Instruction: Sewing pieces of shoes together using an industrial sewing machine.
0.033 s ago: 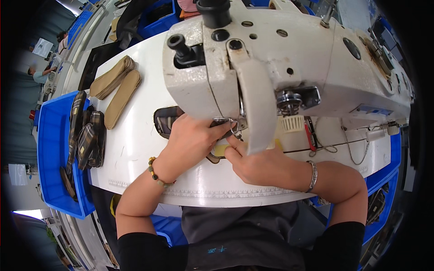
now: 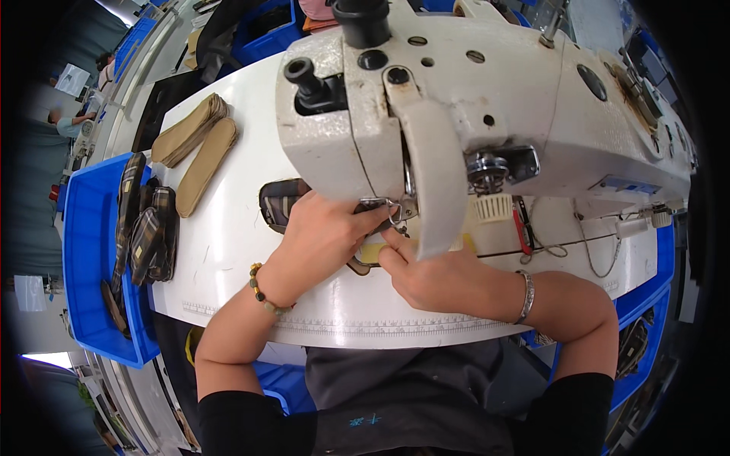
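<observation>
A white sewing machine [image 2: 502, 83] stands over the table, its head above my hands. Dark plaid fabric [image 2: 275, 205] with a rounded, edged end lies under my left hand [image 2: 315, 239]. The fingers of that hand are closed on the work beside the presser foot [image 2: 389, 211], index finger extended right up to it. My right hand [image 2: 437, 277] is curled from the other side, thumb and finger pinching the work's edge just in front of the foot. A tan edge [image 2: 357, 266] shows below the left fingers. The machine's lever and my hands hide most of the stitching spot.
Tan sole-shaped pieces [image 2: 207, 167] lie at the table's left. Beyond them, a blue bin [image 2: 95, 251] holds plaid pieces [image 2: 156, 235]. Red-handled snips [image 2: 522, 228], a pale brush [image 2: 489, 208] and a loose cord [image 2: 589, 254] lie right of my hands. A ruler strip [image 2: 365, 328] runs along the near edge.
</observation>
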Tool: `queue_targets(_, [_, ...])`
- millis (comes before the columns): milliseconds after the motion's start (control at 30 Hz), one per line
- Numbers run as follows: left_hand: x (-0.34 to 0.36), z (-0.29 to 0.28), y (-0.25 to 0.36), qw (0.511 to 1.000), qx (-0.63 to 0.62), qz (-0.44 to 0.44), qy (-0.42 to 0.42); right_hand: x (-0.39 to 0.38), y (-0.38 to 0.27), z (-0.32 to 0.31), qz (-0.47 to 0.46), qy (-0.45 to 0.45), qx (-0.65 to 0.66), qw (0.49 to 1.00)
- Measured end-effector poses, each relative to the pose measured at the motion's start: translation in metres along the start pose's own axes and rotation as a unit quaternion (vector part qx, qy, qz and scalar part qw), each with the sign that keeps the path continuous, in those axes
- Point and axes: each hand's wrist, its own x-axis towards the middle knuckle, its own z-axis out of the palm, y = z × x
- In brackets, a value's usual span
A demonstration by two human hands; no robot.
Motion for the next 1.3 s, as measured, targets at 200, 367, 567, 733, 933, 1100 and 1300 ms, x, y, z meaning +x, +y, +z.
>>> queue_targets(200, [0.001,0.002,-0.002,0.999,-0.029,0.015,0.013,0.001,0.001,0.0,-0.004,0.029,-0.022,0.999])
queue_targets(367, [-0.002,0.005,-0.001,1.0,-0.023,0.0,-0.002,0.002,-0.001,-0.005,-0.004,0.024,-0.019,1.0])
queue_targets(567, [-0.002,0.01,-0.005,1.0,-0.018,0.011,0.016,0.003,-0.001,-0.006,0.003,0.026,-0.033,0.999])
queue_targets(733, [-0.002,0.01,-0.003,1.0,-0.009,-0.008,0.0,0.001,0.001,-0.002,-0.005,0.027,-0.015,1.0])
queue_targets(933, [-0.003,0.014,-0.005,1.0,0.008,-0.006,0.017,0.002,0.001,-0.006,0.008,0.0,0.004,1.0])
queue_targets(1100, [-0.003,0.017,-0.006,1.0,0.021,-0.009,0.019,-0.001,0.006,0.002,0.0,0.021,-0.018,1.0])
queue_targets(1300, [0.003,0.001,0.004,0.997,-0.019,0.017,0.071,-0.004,0.007,0.011,-0.003,0.048,-0.02,0.999])
